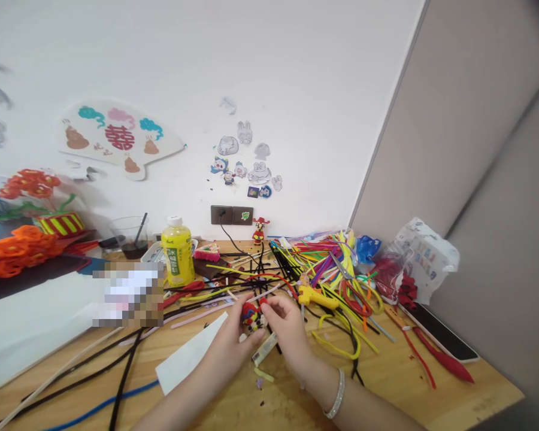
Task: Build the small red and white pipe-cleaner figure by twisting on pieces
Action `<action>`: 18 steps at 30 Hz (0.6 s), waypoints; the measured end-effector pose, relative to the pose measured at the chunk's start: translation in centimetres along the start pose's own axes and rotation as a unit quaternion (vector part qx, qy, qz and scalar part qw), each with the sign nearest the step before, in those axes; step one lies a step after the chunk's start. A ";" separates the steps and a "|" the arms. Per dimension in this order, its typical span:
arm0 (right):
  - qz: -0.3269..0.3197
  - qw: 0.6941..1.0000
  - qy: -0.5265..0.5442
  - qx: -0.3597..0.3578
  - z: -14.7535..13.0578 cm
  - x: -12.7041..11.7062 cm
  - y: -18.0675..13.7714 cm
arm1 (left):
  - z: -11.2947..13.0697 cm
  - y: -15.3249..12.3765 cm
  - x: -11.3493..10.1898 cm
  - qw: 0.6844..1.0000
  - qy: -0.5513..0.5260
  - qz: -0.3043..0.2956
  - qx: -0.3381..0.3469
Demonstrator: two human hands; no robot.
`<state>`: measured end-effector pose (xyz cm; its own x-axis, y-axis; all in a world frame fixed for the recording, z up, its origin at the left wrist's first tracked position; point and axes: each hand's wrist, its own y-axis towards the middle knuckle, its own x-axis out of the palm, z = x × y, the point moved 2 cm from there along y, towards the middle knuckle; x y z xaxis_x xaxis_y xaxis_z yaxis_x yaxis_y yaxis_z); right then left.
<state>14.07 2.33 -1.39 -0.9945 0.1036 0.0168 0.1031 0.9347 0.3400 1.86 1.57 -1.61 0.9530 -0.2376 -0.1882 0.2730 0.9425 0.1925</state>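
Observation:
A small pipe-cleaner figure [251,316] in red, blue, yellow and white sits between my hands, low in the middle of the view. My left hand [232,334] wraps it from the left, fingers behind and thumb in front. From the right, my right hand [288,330] pinches a small red piece [263,303] at the figure's upper edge. Part of the figure is hidden by my fingers. Below my hands lies a small pale tube [265,349] on the wooden table. A white sheet of paper [189,353] is partly under my left forearm.
A yellow glue gun [318,297] lies right of my hands, among many coloured pipe cleaners [314,257]. Scissors [341,266] rest on that pile. Behind stand a yellow drink bottle [178,254] and a red-hatted figure [259,231]. A phone [442,332] lies at right.

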 end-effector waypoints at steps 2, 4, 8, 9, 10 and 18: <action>0.001 1.000 0.004 0.007 0.2 0.1 0.0 | -0.1 0.0 -0.1 0.999 0.023 0.022 0.015; -0.001 1.000 0.007 0.011 0.3 0.1 0.0 | -0.3 0.1 -0.1 0.998 0.050 0.036 0.016; -0.002 0.999 0.022 0.034 0.5 0.1 0.0 | -0.8 0.1 -0.3 0.992 0.119 0.044 0.009; -0.001 0.999 0.028 0.041 0.5 0.1 0.0 | -0.9 0.1 -0.3 0.991 0.129 0.045 0.012; 0.000 0.998 0.034 0.047 0.6 0.1 0.1 | -1.0 0.1 -0.4 0.990 0.134 0.048 0.020; -0.012 0.995 0.069 0.065 0.6 0.0 0.2 | -0.1 -0.1 -0.9 0.975 0.212 0.037 0.056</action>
<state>14.14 2.70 -1.84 -0.9890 0.0424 0.1415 0.0730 0.9732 0.2180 0.92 1.67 -1.52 0.8365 -0.0293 -0.5472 0.2419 0.9157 0.3208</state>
